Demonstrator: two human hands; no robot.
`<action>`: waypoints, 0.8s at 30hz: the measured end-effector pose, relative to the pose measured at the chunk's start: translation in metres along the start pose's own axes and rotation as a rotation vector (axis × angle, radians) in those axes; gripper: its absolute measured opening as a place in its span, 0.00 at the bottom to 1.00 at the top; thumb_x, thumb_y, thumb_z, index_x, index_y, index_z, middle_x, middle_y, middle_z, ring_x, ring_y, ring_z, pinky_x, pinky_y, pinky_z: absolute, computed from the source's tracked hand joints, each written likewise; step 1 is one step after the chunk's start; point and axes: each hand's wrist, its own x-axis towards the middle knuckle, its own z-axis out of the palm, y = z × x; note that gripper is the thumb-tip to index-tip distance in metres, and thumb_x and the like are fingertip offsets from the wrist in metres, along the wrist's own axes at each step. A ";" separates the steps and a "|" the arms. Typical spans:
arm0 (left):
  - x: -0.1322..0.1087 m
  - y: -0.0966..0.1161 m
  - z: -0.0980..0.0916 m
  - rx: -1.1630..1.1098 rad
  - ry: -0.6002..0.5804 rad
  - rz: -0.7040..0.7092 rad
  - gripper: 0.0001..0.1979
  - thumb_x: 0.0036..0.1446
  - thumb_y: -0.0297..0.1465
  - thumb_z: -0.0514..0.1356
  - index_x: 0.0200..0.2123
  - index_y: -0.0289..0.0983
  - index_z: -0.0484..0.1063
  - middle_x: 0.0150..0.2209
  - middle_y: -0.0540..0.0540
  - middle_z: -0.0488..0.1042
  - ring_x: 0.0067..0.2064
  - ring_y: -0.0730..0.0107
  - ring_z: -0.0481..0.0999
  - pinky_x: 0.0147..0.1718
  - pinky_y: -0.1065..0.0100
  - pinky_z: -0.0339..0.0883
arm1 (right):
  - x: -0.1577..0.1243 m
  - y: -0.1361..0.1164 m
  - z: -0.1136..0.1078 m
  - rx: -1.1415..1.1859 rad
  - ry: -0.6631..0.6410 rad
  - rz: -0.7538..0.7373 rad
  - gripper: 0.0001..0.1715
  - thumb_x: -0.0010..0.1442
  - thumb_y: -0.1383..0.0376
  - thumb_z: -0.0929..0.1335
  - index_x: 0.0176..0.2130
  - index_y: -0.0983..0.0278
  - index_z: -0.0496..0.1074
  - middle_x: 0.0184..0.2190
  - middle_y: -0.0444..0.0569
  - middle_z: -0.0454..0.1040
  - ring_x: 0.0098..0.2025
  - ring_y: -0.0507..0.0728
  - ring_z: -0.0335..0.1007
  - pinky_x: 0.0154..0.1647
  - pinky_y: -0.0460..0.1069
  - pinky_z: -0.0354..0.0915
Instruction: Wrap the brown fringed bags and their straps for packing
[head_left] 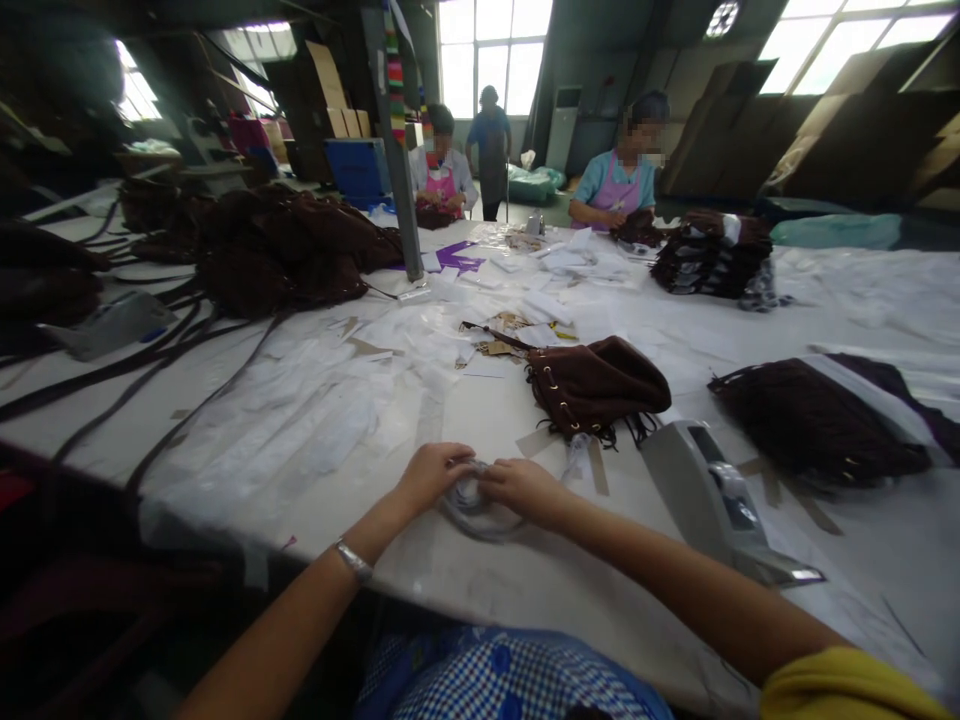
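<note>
My left hand and my right hand meet at the near side of the table, fingers closed on a loose coil of clear greyish strip. The coil lies on the white tabletop, its upper part between my fingertips; whether it is tape, tubing or strap I cannot make out. Just beyond my right hand rests a dark brown fringed bag with metal eyelets and a strap reaching left. A grey tape dispenser stands to the right of my right forearm.
Brown bags are heaped at the back left, with long straps trailing. More brown fringed goods lie at the right, and a stack stands behind. Plastic film and papers cover much of the table. A metal post rises ahead. People work across the table.
</note>
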 end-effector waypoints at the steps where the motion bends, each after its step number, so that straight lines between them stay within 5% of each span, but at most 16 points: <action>1: -0.003 0.002 0.003 0.017 0.028 -0.020 0.12 0.60 0.36 0.59 0.43 0.41 0.79 0.43 0.47 0.80 0.45 0.64 0.77 0.48 0.67 0.68 | 0.002 -0.006 0.003 0.002 0.014 0.054 0.08 0.66 0.67 0.66 0.42 0.65 0.75 0.40 0.51 0.76 0.40 0.57 0.71 0.38 0.48 0.61; 4: -0.018 0.008 0.012 0.107 0.127 -0.084 0.15 0.61 0.40 0.57 0.47 0.43 0.78 0.45 0.44 0.77 0.49 0.58 0.74 0.49 0.62 0.67 | 0.008 -0.024 0.012 0.037 0.079 0.201 0.09 0.65 0.66 0.67 0.42 0.67 0.76 0.38 0.53 0.77 0.38 0.58 0.72 0.39 0.49 0.62; 7: -0.025 0.006 0.017 0.160 0.146 -0.071 0.15 0.60 0.31 0.58 0.50 0.42 0.76 0.46 0.43 0.76 0.50 0.59 0.73 0.51 0.61 0.66 | 0.010 -0.030 0.012 0.114 0.088 0.251 0.09 0.65 0.64 0.68 0.41 0.65 0.77 0.37 0.51 0.77 0.37 0.57 0.72 0.38 0.48 0.62; 11: -0.016 -0.001 0.012 0.119 0.073 0.016 0.18 0.58 0.24 0.57 0.51 0.41 0.75 0.47 0.44 0.77 0.50 0.62 0.73 0.53 0.63 0.65 | 0.001 -0.012 -0.003 0.184 0.070 0.118 0.10 0.65 0.65 0.67 0.46 0.59 0.76 0.43 0.44 0.77 0.40 0.54 0.71 0.37 0.45 0.60; 16: 0.002 -0.007 0.003 0.031 -0.046 0.117 0.18 0.55 0.26 0.62 0.49 0.44 0.75 0.46 0.50 0.79 0.47 0.67 0.76 0.51 0.69 0.67 | -0.008 0.002 -0.011 0.020 0.010 0.000 0.12 0.66 0.67 0.65 0.49 0.59 0.73 0.47 0.47 0.75 0.42 0.56 0.68 0.35 0.48 0.58; 24: -0.018 -0.007 0.011 -0.001 0.170 -0.072 0.16 0.57 0.31 0.61 0.49 0.36 0.75 0.47 0.42 0.78 0.45 0.62 0.77 0.47 0.63 0.70 | 0.003 -0.023 0.003 0.093 0.051 0.332 0.10 0.65 0.62 0.67 0.37 0.62 0.78 0.38 0.50 0.76 0.36 0.56 0.69 0.35 0.47 0.58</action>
